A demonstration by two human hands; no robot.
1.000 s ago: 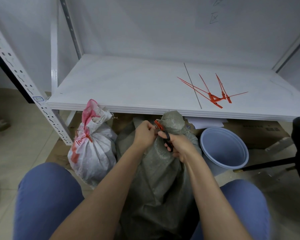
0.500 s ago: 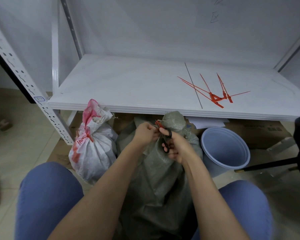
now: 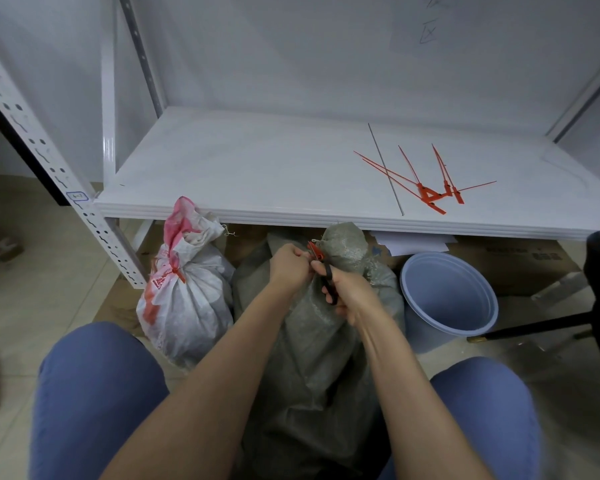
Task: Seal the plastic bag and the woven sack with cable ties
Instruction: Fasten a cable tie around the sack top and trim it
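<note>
Right hand [image 3: 352, 294] grips scissors [image 3: 328, 282] just below the woven sack [image 3: 347, 244] neck, blades angled up toward its cable tie [image 3: 315, 250], pinched by left hand [image 3: 288, 268]

The woven sack [image 3: 326, 341] is standing on the floor between my knees, its neck reaching up just in front of the shelf [image 3: 257, 174] edge. My hands are meeting at that neck: my left hand [image 3: 290, 268] is on the left, pinching the cable tie [image 3: 315, 251] there. My right hand [image 3: 352, 294] is just beside it and lower, gripping the scissors [image 3: 328, 282]. The plastic bag [image 3: 187, 299] is sitting left of the sack, touching it. The bucket [image 3: 451, 299] is standing right of the sack, close against it. The spare ties [image 3: 430, 192] are lying crossed on the right part of the shelf, behind the sack.
</note>
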